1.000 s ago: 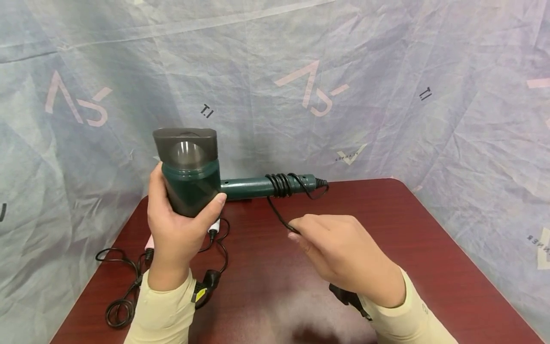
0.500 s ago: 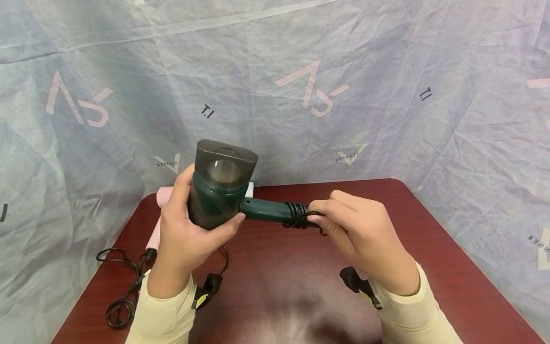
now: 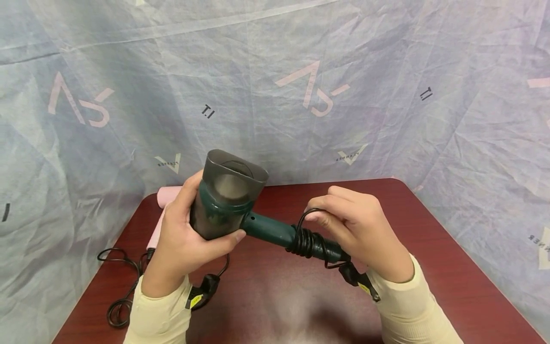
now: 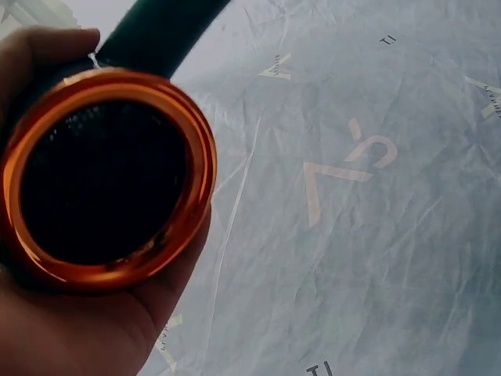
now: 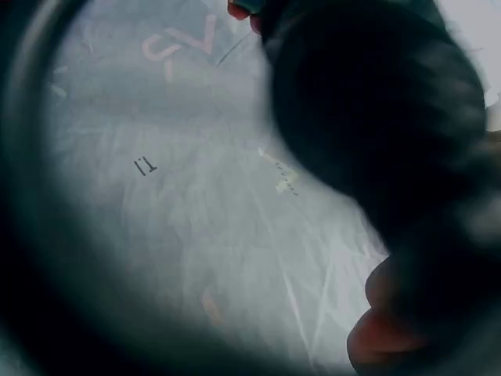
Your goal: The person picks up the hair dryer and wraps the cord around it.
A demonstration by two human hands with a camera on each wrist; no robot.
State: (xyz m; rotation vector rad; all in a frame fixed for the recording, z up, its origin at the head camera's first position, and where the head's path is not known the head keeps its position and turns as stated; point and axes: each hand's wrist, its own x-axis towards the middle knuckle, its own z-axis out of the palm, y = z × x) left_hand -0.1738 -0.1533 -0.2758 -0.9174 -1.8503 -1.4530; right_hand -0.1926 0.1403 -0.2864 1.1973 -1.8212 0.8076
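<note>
A dark green hair dryer [image 3: 219,210] with a smoky nozzle [image 3: 236,179] is held above the table, its handle [image 3: 270,230] slanting down to the right. My left hand [image 3: 185,243] grips the body, thumb near the handle joint. In the left wrist view, the dryer's orange rear ring [image 4: 202,172] faces the camera. Black cord [image 3: 307,242] is coiled around the lower handle. My right hand [image 3: 356,224] pinches a loop of that cord above the handle. Dark blurred shapes cover much of the right wrist view, with fingertips [image 5: 383,337] at lower right.
Behind my left hand, a pink hair dryer [image 3: 169,196] lies on the red-brown table [image 3: 266,296]. Its black cord [image 3: 120,310] loops at the table's left side. Printed grey sheeting [image 3: 275,119] hangs around the table.
The green dryer has moved right and down, its handle now tilting downward. My right hand has risen from below the handle to above it, with the cord drawn over the handle.
</note>
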